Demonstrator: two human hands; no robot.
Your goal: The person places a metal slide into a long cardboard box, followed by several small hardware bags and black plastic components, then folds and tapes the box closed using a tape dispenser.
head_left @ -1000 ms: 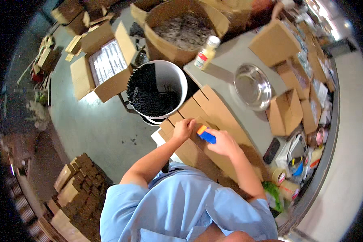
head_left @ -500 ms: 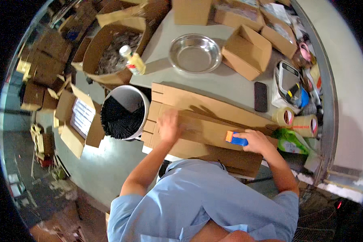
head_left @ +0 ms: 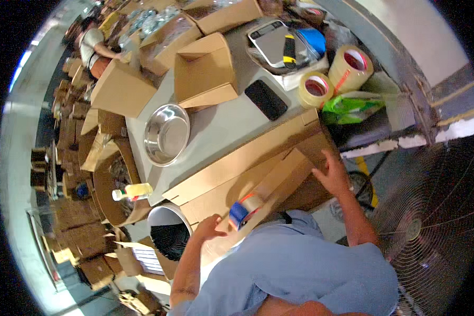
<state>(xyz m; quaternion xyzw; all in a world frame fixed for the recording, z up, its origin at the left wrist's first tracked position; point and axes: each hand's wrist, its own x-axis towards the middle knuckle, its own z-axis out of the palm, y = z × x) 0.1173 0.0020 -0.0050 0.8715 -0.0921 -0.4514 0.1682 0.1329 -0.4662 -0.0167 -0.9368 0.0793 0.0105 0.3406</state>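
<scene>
A flattened cardboard box [head_left: 205, 203] lies along the near side of the table, its long flaps creased and partly raised. On it rests a blue and orange tape dispenser [head_left: 239, 213] with a roll of tape. My left hand [head_left: 209, 228] is at the box's left end, just left of the dispenser, fingers apart and holding nothing. At the right end my right hand [head_left: 332, 173] has its fingers spread beside the cardboard's edge. Whether either palm touches the cardboard is hard to tell.
Beyond the cardboard are a steel bowl [head_left: 167, 135], a black phone [head_left: 266, 99], an open carton [head_left: 205, 71], tape rolls [head_left: 351, 62] and a scale [head_left: 271, 42]. A bucket [head_left: 168, 215] stands left, a fan [head_left: 413, 229] right. Another person [head_left: 92, 46] works far left.
My right hand has let go of the tape dispenser, which now lies near my left hand. My right hand has moved to the cardboard's right end. The view has turned to the right.
</scene>
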